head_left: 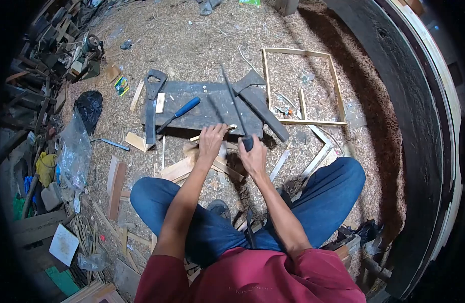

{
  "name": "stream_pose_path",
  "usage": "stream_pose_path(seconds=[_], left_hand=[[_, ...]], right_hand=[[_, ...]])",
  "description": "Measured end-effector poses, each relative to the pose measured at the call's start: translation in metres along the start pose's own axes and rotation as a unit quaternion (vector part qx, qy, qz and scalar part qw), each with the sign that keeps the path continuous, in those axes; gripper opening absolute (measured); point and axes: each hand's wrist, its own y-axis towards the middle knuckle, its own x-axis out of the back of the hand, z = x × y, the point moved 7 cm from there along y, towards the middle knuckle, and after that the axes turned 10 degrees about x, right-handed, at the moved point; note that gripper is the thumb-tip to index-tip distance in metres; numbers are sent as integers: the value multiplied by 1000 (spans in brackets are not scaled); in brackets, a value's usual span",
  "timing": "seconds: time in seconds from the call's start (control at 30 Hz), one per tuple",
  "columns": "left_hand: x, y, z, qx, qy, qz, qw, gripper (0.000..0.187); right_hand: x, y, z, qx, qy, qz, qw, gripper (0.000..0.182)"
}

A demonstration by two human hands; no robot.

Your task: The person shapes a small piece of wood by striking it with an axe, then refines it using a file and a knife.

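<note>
In the head view, the right hand [253, 159], at the frame's centre, is clenched around a long thin dark metal tool [232, 96] by its black handle. Left of it, the left hand's [211, 141] fingers clasp a small pale wooden strip [194, 138] at the worn grey bench's [207, 113] lower edge.

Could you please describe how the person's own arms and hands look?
Both the left hand and the right hand are bare, with no gloves or wristwatch to be seen. The forearms are uncovered too; above them are the short, plain dark-red sleeves of a shirt.
</note>
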Motion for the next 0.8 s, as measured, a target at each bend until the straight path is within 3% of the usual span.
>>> stream_pose_path(seconds=[0.07, 0.17, 0.27, 0.4, 0.47, 0.53, 0.57, 0.6, 0.67, 0.8], left_hand=[[-1, 1, 1, 1, -5, -5, 1000, 21], [0, -6, 2, 1, -13, -15, 1000, 20], [3, -2, 2, -4, -22, -36, 999, 20], [1, 2, 1, 8, -4, -21, 1000, 21], [-1, 1, 0, 3, 13, -12, 1000, 21], [-2, 3, 1, 2, 11, -17, 1000, 22], [0, 2, -1, -3, 7, -25, 1000, 22], [-1, -2, -1, -2, 5, -24, 1000, 22], [-7, 0, 4, 1, 18, -13, 1000, 23], [-7, 0, 2, 0, 14, -19, 1000, 23]], right_hand=[[-4, -1, -4, 3, 33, -25, 999, 32], [-34, -12, -69, 5, -48, 40, 998, 31], [-25, -4, -60, -1, -42, 64, 997, 30], [-2, 7, -22, 33, -44, -14, 998, 32], [-1, 6, -11, 7, 3, -17, 1000, 33], [1, 2, -7, 39, 63, -80, 994, 32], [-10, -4, -21, 36, 20, -65, 997, 32], [-34, -8, -58, -12, -70, 17, 997, 32], [-35, -6, -68, -9, -43, 55, 998, 34], [-3, 5, -27, 2, -123, 84, 989, 35]])
